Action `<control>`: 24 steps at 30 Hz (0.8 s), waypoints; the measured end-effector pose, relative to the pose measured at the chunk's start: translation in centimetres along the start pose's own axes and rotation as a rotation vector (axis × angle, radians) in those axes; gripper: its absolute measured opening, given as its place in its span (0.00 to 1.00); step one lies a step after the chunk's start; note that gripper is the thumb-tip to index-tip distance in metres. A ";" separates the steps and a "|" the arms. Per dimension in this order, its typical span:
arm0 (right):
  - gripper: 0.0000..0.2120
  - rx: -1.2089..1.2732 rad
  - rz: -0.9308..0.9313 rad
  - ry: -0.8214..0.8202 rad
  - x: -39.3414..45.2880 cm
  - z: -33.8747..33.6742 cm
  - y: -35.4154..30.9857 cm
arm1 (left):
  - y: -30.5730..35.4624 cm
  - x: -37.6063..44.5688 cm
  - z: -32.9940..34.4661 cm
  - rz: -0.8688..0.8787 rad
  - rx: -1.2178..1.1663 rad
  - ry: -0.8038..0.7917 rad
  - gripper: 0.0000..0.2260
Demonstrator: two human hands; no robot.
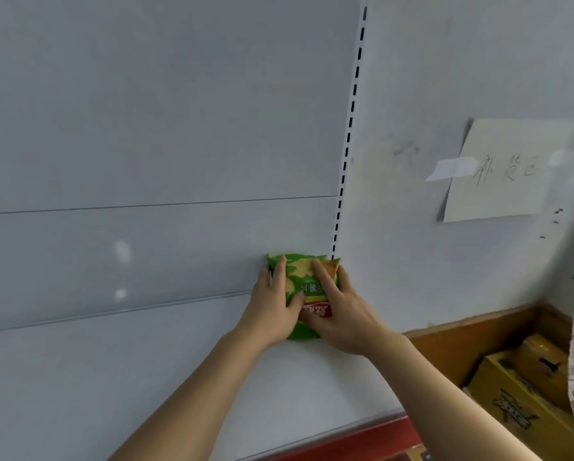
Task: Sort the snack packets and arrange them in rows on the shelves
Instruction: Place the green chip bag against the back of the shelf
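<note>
Head view: green crisp packet (pixel 307 287) is held upside down at the back right corner of the white shelf (pixel 146 377), at about five o'clock in the frame, just beside the slotted upright (pixel 348 134). The left hand (pixel 272 311) and right hand (pixel 342 311) are curled round its two sides, fingers (pixel 322 277) spread over the front. The packet is probably best turned upright and pressed against the back panel (pixel 146 254), so that a row can be started there.

A single head-worn wide-angle view looks forward and down, close onto a white shelf (pixel 179 377), with its back panel (pixel 146 111) filling 12 o'clock and cardboard boxes (pixel 525 404) at 4 o'clock.
</note>
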State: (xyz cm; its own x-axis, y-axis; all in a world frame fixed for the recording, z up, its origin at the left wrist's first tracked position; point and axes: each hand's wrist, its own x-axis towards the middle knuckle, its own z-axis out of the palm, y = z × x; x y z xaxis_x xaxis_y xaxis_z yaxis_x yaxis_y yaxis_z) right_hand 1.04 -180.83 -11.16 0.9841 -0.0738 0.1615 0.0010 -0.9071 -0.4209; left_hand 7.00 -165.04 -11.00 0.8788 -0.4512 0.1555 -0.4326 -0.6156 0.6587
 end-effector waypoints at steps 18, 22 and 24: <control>0.43 -0.185 -0.066 0.138 0.0 -1.7 0.5 | 0.4 -1.5 -1.7 -0.115 0.252 0.174 0.34; 0.44 -0.248 -0.152 0.178 0.2 -1.4 -2.0 | -0.4 -3.2 -2.8 -0.102 0.426 0.286 0.34; 0.43 -0.275 -0.203 0.150 0.2 -0.5 -3.6 | -1.3 -4.4 -3.9 -0.130 0.482 0.326 0.32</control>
State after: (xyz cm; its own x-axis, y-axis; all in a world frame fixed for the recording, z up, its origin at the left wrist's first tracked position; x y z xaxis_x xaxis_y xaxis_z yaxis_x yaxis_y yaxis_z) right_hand 1.16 -177.81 -9.14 0.9319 0.0778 0.3544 0.1257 -0.9855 -0.1142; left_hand 4.49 -159.71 -9.67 0.9142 -0.1783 0.3640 -0.2936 -0.9105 0.2912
